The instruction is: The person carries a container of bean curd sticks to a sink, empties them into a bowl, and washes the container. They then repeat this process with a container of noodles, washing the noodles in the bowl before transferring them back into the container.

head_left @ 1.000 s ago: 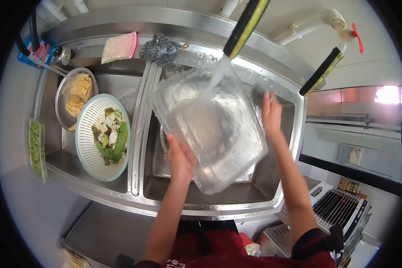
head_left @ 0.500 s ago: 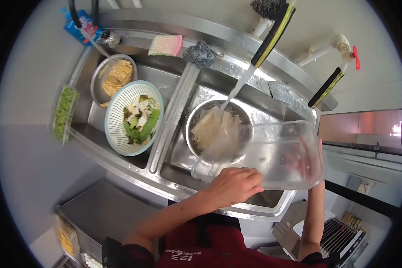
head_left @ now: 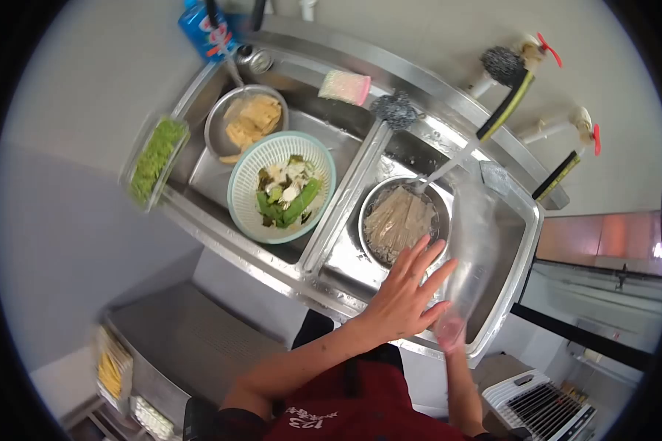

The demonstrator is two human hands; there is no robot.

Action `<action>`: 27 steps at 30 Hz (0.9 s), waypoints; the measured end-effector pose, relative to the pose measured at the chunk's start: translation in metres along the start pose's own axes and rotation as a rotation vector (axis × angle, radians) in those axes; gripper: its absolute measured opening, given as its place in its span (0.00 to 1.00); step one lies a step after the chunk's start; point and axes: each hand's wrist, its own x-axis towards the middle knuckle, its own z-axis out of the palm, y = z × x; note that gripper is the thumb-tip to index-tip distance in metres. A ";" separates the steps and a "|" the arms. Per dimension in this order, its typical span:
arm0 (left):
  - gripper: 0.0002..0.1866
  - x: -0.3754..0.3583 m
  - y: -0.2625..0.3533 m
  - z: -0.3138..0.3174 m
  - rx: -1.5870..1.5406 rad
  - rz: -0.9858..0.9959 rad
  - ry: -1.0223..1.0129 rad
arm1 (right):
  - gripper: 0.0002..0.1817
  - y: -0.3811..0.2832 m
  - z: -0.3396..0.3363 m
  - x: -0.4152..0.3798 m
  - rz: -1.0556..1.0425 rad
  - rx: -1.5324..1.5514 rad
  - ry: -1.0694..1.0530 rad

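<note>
My left hand is spread open over the front rim of a round metal bowl in the right basin, holding nothing. Pale, flat strips of food lie under water in that bowl. To its right, my right hand grips the near end of a clear plastic container, which stands tilted on edge and is smeared by motion. Part of the right hand shows through the plastic. Water runs from a black and yellow hose into the metal bowl.
In the left basin sit a pale green colander of leafy scraps and a metal bowl of yellowish sheets. A tub of chopped greens stands at the left rim. A sponge, steel wool and blue bottle line the back.
The clear container has swung from lying over the bowl to upright on the bowl's right. My left hand has left its edge and spread its fingers. The view has shifted.
</note>
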 end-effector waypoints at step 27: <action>0.24 -0.140 -0.058 -0.036 -0.136 -0.601 1.066 | 0.22 0.048 0.113 0.075 -0.297 -0.961 0.192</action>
